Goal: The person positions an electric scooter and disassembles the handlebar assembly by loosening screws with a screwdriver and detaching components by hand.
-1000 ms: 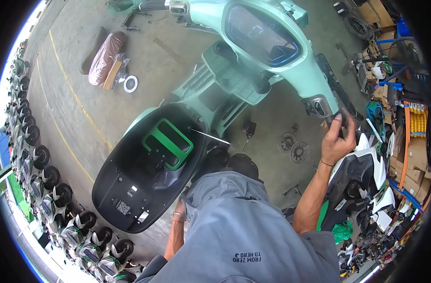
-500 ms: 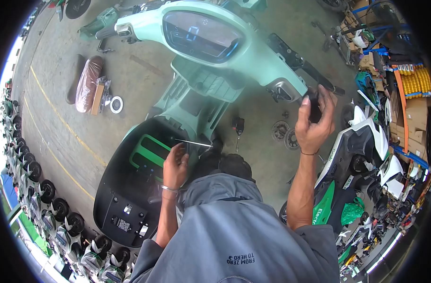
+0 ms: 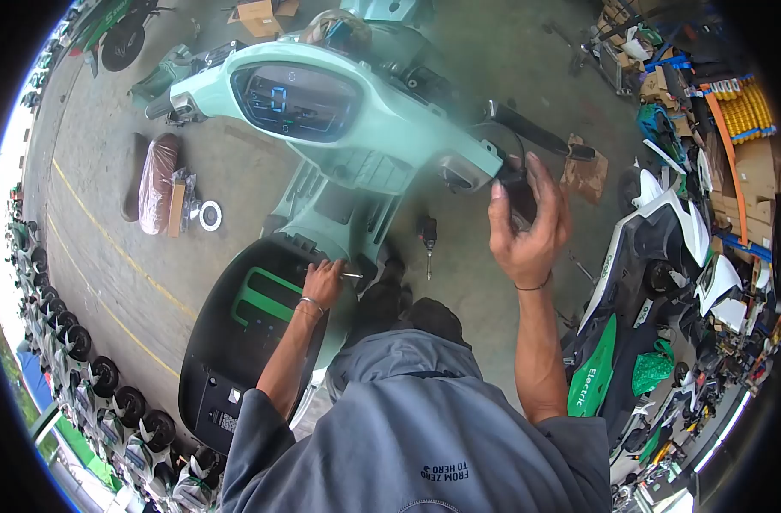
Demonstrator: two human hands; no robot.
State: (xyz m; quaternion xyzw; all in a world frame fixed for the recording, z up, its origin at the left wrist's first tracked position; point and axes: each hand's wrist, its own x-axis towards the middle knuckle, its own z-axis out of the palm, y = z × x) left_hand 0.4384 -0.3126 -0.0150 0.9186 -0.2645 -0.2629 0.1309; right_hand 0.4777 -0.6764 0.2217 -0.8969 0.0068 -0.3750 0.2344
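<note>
A mint-green scooter with a lit display (image 3: 298, 101) stands in front of me. My right hand (image 3: 532, 231) is curled around a black part (image 3: 517, 198) by the right end of the handlebar (image 3: 476, 161); fingers and palm hide much of it. A thin dark cable (image 3: 520, 147) loops down to that part. My left hand (image 3: 324, 285) is closed on a thin metal rod (image 3: 352, 275), whose tip sticks out to the right. It is over the edge of the black under-seat tray (image 3: 262, 333), which has a green bracket-shaped mark (image 3: 266, 295).
A power driver (image 3: 427, 239) is on the floor beyond my feet. A black bar (image 3: 540, 132) and brown paper (image 3: 585, 171) are past my right hand. A wrapped seat (image 3: 159, 184) and white ring (image 3: 210, 215) lie left. Scooter body panels (image 3: 656, 231) crowd the right.
The view has shifted, so the handlebar appears further left and lower. My left hand has turned palm down over the rod, less of which shows. My right hand stays around the black part.
</note>
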